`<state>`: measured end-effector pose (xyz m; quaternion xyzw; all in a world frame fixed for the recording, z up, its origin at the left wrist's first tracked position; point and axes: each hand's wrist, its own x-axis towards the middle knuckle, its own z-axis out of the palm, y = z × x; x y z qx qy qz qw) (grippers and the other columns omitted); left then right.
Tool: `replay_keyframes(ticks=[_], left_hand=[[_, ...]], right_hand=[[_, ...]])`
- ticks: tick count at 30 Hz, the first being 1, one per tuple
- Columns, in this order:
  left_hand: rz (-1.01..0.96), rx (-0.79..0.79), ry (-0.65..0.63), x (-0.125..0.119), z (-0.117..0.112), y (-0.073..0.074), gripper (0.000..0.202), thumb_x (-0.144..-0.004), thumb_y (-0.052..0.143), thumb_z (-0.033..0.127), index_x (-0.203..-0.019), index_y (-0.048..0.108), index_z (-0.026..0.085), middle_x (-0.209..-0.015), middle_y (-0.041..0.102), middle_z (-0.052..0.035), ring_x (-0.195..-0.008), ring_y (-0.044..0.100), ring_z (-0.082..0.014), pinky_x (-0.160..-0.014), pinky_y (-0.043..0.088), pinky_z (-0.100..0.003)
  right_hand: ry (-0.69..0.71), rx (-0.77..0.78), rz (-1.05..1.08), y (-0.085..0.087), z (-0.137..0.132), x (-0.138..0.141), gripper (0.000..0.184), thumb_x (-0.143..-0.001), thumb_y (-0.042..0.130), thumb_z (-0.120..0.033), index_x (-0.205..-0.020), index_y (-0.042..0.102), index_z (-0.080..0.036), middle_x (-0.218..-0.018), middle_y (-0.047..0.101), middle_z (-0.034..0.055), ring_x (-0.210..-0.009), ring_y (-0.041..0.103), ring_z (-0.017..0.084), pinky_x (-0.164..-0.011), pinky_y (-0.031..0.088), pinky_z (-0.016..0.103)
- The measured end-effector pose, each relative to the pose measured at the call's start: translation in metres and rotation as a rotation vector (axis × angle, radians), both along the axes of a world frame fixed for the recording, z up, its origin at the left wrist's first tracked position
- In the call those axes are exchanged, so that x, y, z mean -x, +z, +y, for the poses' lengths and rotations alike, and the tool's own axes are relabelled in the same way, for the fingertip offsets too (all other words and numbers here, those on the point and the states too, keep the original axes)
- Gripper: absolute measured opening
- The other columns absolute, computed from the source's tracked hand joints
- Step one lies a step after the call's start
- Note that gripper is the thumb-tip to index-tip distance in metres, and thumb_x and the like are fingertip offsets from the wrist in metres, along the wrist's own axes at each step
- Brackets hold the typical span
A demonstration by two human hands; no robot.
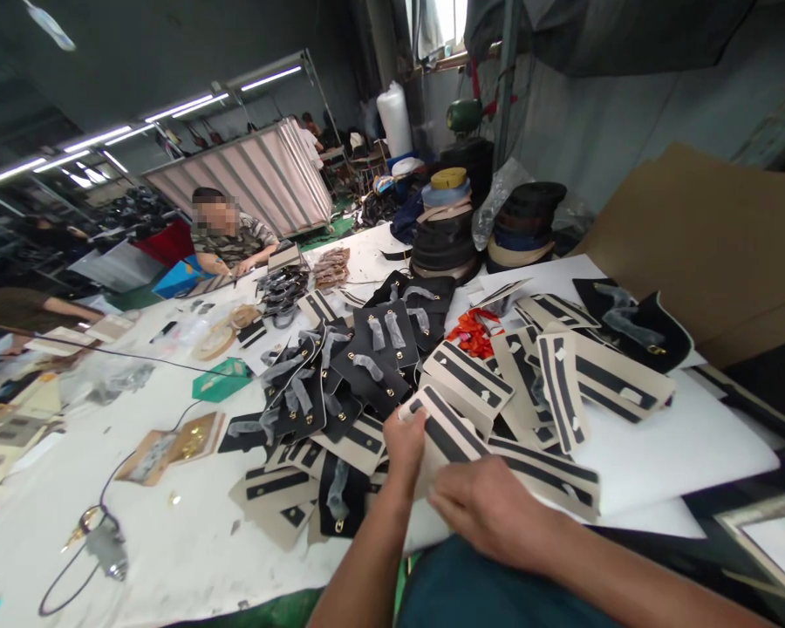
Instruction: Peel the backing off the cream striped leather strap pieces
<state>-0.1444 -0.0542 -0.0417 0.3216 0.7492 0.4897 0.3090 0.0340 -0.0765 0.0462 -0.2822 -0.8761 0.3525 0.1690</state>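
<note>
Over a white table (189, 480), left hand (404, 445) pinches a striped panel (451, 432); right hand (488, 506) (curled) seemingly grips it.

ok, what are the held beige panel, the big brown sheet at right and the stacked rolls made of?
Beige panel: possibly synthetic leather or backing board; matte, flat face.
Brown sheet: likely cardboard; plain, dull, large and flat.
Stacked rolls: maybe fabric webbing, going by the wound, mostly dull bands; weave too small to see.
</note>
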Motion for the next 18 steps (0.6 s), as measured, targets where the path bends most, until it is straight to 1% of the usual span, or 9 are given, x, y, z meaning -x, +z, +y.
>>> replay_keyframes(ticks=[1, 2, 4, 5, 7, 9, 12, 15, 18], left_hand=[[0.042, 0.035, -0.02, 0.01, 0.002, -0.011, 0.024, -0.072, 0.073, 0.035, -0.083, 0.076, 0.014, -0.078, 0.076, -0.0069, -0.074, 0.069, -0.024, -0.069, 0.053, -0.032], [0.057, 0.056, -0.047, 0.02, 0.003, -0.02, 0.02, -0.071, 0.074, 0.033, -0.078, 0.075, 0.014, -0.075, 0.075, -0.0063, -0.072, 0.068, -0.024, -0.069, 0.053, -0.032], [0.048, 0.069, -0.115, 0.036, 0.003, -0.035, 0.018, -0.07, 0.075, 0.033, -0.075, 0.073, 0.016, -0.073, 0.074, -0.0053, -0.072, 0.068, -0.0239, -0.071, 0.053, -0.033], [0.03, 0.064, -0.132, 0.041, 0.001, -0.042, 0.02, -0.07, 0.076, 0.034, -0.078, 0.073, 0.016, -0.075, 0.075, -0.0054, -0.075, 0.069, -0.0243, -0.074, 0.053, -0.033], [-0.015, 0.051, -0.119, 0.044, -0.006, -0.057, 0.03, -0.07, 0.078, 0.034, -0.094, 0.073, 0.016, -0.088, 0.077, -0.007, -0.084, 0.071, -0.0254, -0.08, 0.055, -0.035], [-0.081, 0.04, -0.059, 0.041, -0.015, -0.073, 0.048, -0.068, 0.082, 0.03, -0.112, 0.069, 0.017, -0.105, 0.076, -0.01, -0.095, 0.071, -0.0265, -0.087, 0.055, -0.037], [-0.179, 0.042, 0.02, 0.029, -0.034, -0.099, 0.065, -0.066, 0.086, 0.023, -0.125, 0.061, 0.018, -0.121, 0.071, -0.014, -0.105, 0.07, -0.0271, -0.094, 0.054, -0.038], [-0.243, 0.077, 0.084, 0.015, -0.053, -0.118, 0.066, -0.066, 0.086, 0.018, -0.126, 0.059, 0.017, -0.126, 0.069, -0.0153, -0.108, 0.07, -0.0269, -0.097, 0.053, -0.038], [-0.395, 0.19, 0.139, 0.005, -0.069, -0.127, 0.059, -0.067, 0.087, 0.019, -0.12, 0.061, 0.016, -0.118, 0.073, -0.0154, -0.104, 0.072, -0.0264, -0.092, 0.056, -0.036]], right_hand=[[0.052, 0.055, 0.021, 0.001, -0.005, -0.001, 0.032, -0.104, 0.047, -0.036, -0.076, 0.056, -0.022, -0.075, 0.066, -0.0009, -0.066, 0.06, 0.015, -0.063, 0.037, 0.027], [0.057, 0.126, 0.044, 0.001, -0.008, -0.001, 0.032, -0.104, 0.048, -0.039, -0.078, 0.055, -0.023, -0.076, 0.065, -0.0015, -0.067, 0.059, 0.015, -0.064, 0.038, 0.026], [-0.045, 0.298, 0.075, -0.004, -0.003, -0.004, 0.03, -0.106, 0.044, -0.043, -0.085, 0.055, -0.023, -0.078, 0.063, -0.0019, -0.07, 0.059, 0.015, -0.068, 0.042, 0.025], [-0.11, 0.373, 0.086, -0.008, 0.002, -0.006, 0.03, -0.106, 0.042, -0.044, -0.088, 0.055, -0.023, -0.08, 0.062, -0.0016, -0.073, 0.06, 0.016, -0.071, 0.045, 0.026], [-0.185, 0.477, 0.103, -0.019, 0.013, -0.01, 0.029, -0.106, 0.042, -0.045, -0.094, 0.057, -0.023, -0.087, 0.063, -0.0003, -0.082, 0.061, 0.017, -0.08, 0.047, 0.028], [-0.211, 0.573, 0.106, -0.03, 0.018, -0.015, 0.029, -0.104, 0.045, -0.046, -0.097, 0.06, -0.023, -0.089, 0.064, -0.0002, -0.084, 0.061, 0.018, -0.08, 0.047, 0.029], [-0.279, 0.707, 0.078, -0.045, 0.015, -0.017, 0.033, -0.101, 0.049, -0.049, -0.09, 0.062, -0.021, -0.076, 0.062, -0.0025, -0.07, 0.058, 0.016, -0.068, 0.044, 0.027], [-0.346, 0.739, 0.008, -0.059, 0.01, -0.017, 0.039, -0.098, 0.053, -0.053, -0.082, 0.061, -0.019, -0.07, 0.061, -0.003, -0.062, 0.055, 0.014, -0.061, 0.041, 0.025], [-0.355, 0.677, -0.072, -0.073, 0.009, -0.016, 0.043, -0.098, 0.052, -0.057, -0.077, 0.058, -0.019, -0.065, 0.058, -0.0044, -0.061, 0.054, 0.015, -0.061, 0.04, 0.026]])
